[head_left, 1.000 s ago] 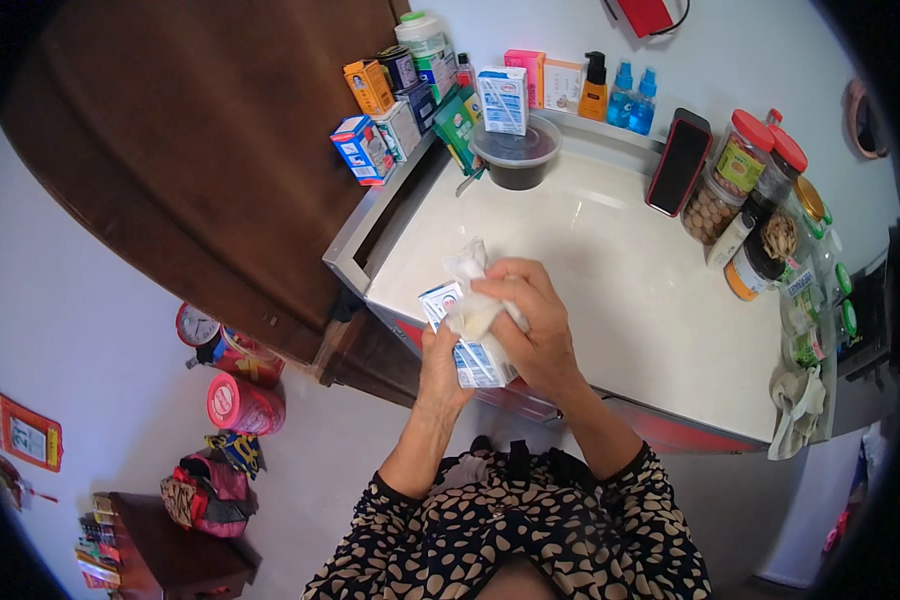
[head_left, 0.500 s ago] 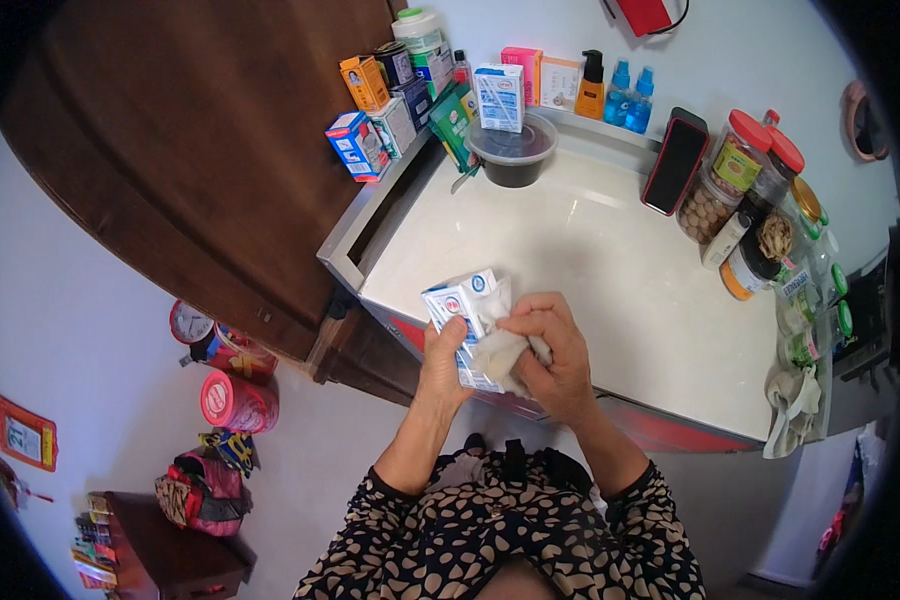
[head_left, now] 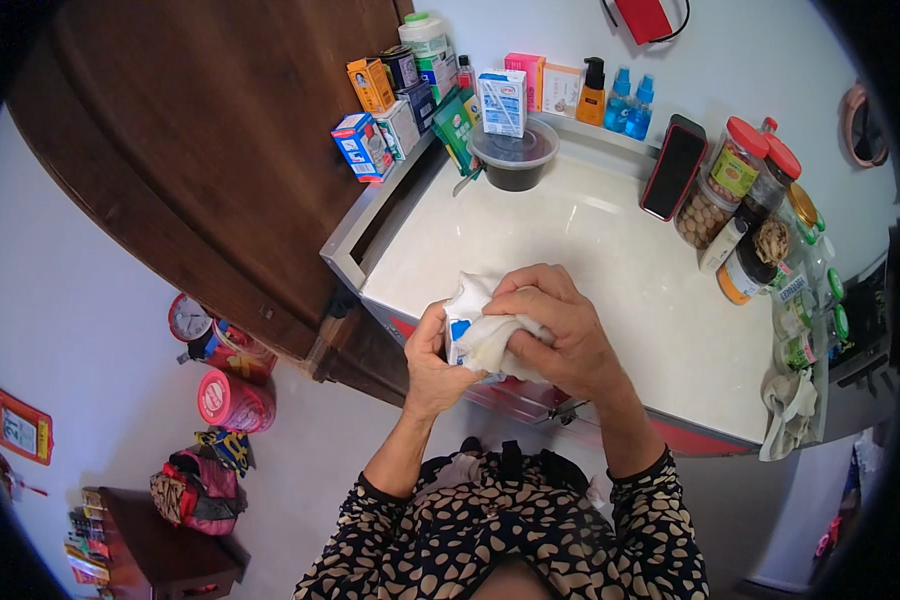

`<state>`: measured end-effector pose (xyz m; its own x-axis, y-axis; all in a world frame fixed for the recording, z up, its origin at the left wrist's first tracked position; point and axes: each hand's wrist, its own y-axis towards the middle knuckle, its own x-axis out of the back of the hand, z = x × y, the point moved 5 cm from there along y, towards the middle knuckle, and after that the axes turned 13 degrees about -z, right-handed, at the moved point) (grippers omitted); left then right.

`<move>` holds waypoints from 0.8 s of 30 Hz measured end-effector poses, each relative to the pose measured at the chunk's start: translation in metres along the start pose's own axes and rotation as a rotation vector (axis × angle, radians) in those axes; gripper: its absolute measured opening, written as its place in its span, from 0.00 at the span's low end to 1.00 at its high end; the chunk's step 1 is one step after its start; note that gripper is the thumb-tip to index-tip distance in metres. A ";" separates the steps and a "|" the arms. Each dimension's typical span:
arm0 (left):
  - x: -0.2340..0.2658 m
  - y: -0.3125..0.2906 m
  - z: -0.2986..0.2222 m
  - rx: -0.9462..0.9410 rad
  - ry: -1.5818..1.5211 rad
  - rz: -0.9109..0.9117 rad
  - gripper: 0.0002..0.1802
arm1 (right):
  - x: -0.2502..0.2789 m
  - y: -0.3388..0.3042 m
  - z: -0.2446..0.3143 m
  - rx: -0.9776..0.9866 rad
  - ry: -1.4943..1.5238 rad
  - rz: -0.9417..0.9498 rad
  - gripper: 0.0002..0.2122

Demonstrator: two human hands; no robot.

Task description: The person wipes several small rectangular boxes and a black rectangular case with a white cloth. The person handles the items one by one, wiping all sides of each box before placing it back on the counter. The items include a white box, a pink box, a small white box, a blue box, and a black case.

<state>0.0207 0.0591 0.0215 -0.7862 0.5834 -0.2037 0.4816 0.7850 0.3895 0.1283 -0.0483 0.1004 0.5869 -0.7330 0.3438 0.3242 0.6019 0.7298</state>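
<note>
Here we are at the near edge of the pale counter [head_left: 640, 320], and the small white-and-blue carton [head_left: 459, 330] sits up between the two hands, mostly hidden behind a crumpled white cloth [head_left: 483, 342]. It looks like thin card: light, I'd judge, fairly stiff along its edges but ready to dent if a flat side gets squeezed, and its glossy face could turn slippery under a damp cloth. Best hold? By the side edges, thumb opposite fingers, pressure kept modest. The cloth is another matter, limp and soft, so it needs bunching to give any grip. And look at the left hand [head_left: 428, 368]: it has the carton from the left side, thumb reaching across low, fingers curled around higher up, clamped on it, though the far fingertips are out of sight. Over to the right hand [head_left: 562, 328]: knuckles up, fingers bent and bunched together, pinching the cloth against the thumb, right over the carton's right side. Both forearms rise from the lower edge and lean inward, wrists well apart, the hands meeting in front of the body; whether the carton touches the counter's rim, I can't tell.
</note>
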 end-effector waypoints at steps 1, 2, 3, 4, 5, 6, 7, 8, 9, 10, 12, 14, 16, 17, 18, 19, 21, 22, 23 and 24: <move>0.000 -0.001 -0.001 -0.019 0.010 0.014 0.32 | 0.001 -0.001 -0.006 -0.050 0.067 0.015 0.11; 0.000 -0.003 -0.002 -0.038 0.021 0.028 0.32 | 0.003 -0.002 -0.015 -0.161 0.130 0.020 0.11; -0.001 -0.005 -0.003 -0.055 0.032 0.041 0.32 | 0.003 -0.004 -0.023 -0.273 0.193 0.026 0.11; -0.001 -0.006 -0.002 -0.030 0.040 0.053 0.32 | 0.004 -0.007 -0.030 -0.386 0.256 0.031 0.11; -0.003 -0.008 0.000 -0.005 0.049 0.066 0.32 | 0.007 -0.008 -0.033 -0.412 0.228 0.018 0.10; -0.004 -0.008 0.001 0.020 0.058 0.081 0.32 | 0.010 -0.009 -0.036 -0.438 0.201 0.003 0.10; -0.005 -0.008 0.000 0.009 0.066 0.088 0.32 | 0.012 -0.009 -0.039 -0.463 0.173 -0.013 0.10; -0.005 -0.008 -0.001 -0.002 0.074 0.095 0.32 | 0.017 -0.006 -0.039 -0.477 0.150 -0.087 0.10; -0.005 -0.008 -0.002 -0.013 0.085 0.101 0.32 | 0.021 -0.004 -0.039 -0.490 0.129 -0.160 0.10; -0.006 -0.008 -0.003 -0.025 0.096 0.108 0.32 | 0.024 -0.003 -0.040 -0.503 0.108 -0.234 0.10; -0.008 -0.005 -0.005 -0.054 0.118 0.081 0.31 | 0.018 0.000 -0.026 -0.282 0.105 -0.190 0.11; -0.008 -0.005 -0.005 -0.096 0.178 0.080 0.29 | 0.001 0.005 -0.001 -0.004 -0.062 -0.061 0.11; -0.004 -0.006 -0.004 -0.157 0.279 0.104 0.29 | -0.012 0.003 0.007 0.040 -0.163 0.003 0.10; -0.003 -0.006 -0.005 -0.180 0.299 0.115 0.29 | -0.014 0.003 0.003 0.000 -0.133 0.031 0.09; -0.002 -0.006 -0.007 -0.204 0.316 0.122 0.29 | -0.017 0.003 0.000 -0.038 -0.103 0.062 0.09; -0.001 -0.007 -0.008 -0.228 0.334 0.128 0.30 | -0.018 0.003 -0.004 -0.095 -0.040 0.081 0.09; -0.002 -0.007 -0.013 -0.249 0.324 0.093 0.30 | -0.018 0.005 -0.014 -0.207 0.090 0.122 0.08; -0.003 -0.007 -0.016 -0.259 0.320 0.075 0.30 | -0.017 0.004 -0.015 -0.194 0.093 0.102 0.08; -0.003 -0.008 -0.018 -0.260 0.316 0.071 0.30 | -0.017 0.002 -0.016 -0.181 0.096 0.081 0.09; -0.005 -0.009 -0.019 -0.260 0.307 0.070 0.30 | -0.016 0.000 -0.017 -0.170 0.093 0.059 0.09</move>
<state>0.0129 0.0451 0.0359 -0.8529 0.5135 0.0939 0.4554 0.6440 0.6147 0.1318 -0.0310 0.0846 0.6723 -0.6670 0.3212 0.4030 0.6937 0.5970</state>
